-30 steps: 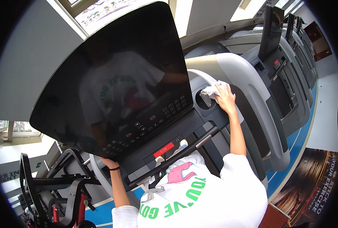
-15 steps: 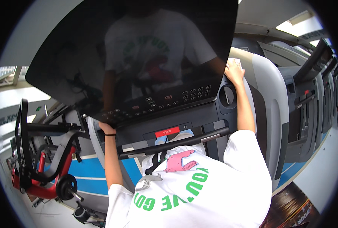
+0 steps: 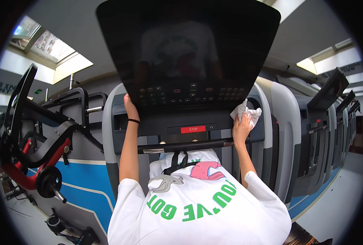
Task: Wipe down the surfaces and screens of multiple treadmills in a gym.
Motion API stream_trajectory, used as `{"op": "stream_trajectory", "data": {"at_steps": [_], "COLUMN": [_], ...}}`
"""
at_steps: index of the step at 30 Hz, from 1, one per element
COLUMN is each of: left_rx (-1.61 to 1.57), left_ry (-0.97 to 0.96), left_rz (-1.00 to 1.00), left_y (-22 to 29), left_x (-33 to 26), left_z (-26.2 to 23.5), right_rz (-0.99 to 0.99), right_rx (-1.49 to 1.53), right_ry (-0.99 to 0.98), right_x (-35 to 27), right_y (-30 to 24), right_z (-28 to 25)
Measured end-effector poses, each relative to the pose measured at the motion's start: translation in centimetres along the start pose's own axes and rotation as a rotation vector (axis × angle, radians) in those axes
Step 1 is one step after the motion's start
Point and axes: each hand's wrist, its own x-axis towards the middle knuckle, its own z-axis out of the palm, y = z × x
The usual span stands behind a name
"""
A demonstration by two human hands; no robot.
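Observation:
A treadmill console (image 3: pixel 161 117) stands in front of me, topped by a large black screen (image 3: pixel 189 49) with rows of small keys along its lower edge. My right hand (image 3: pixel 242 130) presses a crumpled white cloth (image 3: pixel 253 115) onto the console's right end, partly covering the round recess (image 3: pixel 253 102) there. Its fingers lie over the cloth. My left hand (image 3: pixel 130 107) is at the screen's lower left corner, a black band round the wrist; its fingers are largely hidden. Below the keys sits a red button (image 3: pixel 193 129), with a black crossbar handle (image 3: pixel 181 146) nearer my body.
More treadmills (image 3: pixel 316 130) stand in a row at the right. A black and red weight machine (image 3: pixel 46 163) with a weight plate (image 3: pixel 49 181) is at the left, beside a blue floor strip (image 3: pixel 81 200). Several skylights (image 3: pixel 53 47) open in the ceiling.
My right hand has come down with the white cloth from the screen's right side to the console's right end. My left hand stays near the screen's lower left corner. The view has levelled out.

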Motion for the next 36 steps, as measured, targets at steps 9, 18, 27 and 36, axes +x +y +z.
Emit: {"op": "stream_trajectory", "data": {"at_steps": [9, 18, 27, 36], "left_rx": [0.657, 0.727, 0.880, 0.791], "left_ry": [0.103, 0.224, 0.124, -0.103], "left_rz": [0.286, 0.069, 0.234, 0.306], "left_y": [7.6, 8.2, 9.7, 7.3], "left_x": [-17.7, -26.1, -21.3, -18.9], "left_z": [-8.3, -15.6, -14.1, -8.1], "right_rz": [-0.209, -0.652, -0.926, -1.014], "right_rx": [-0.091, 0.006, 0.375, 0.197], "right_ry": [-0.122, -0.285, -0.270, -0.135], "right_x": [-6.3, -12.6, -16.6, -13.7], "right_y": [-14.2, -28.8, -33.3, -14.3], "right_z": [4.0, 7.6, 9.4, 2.5]}}
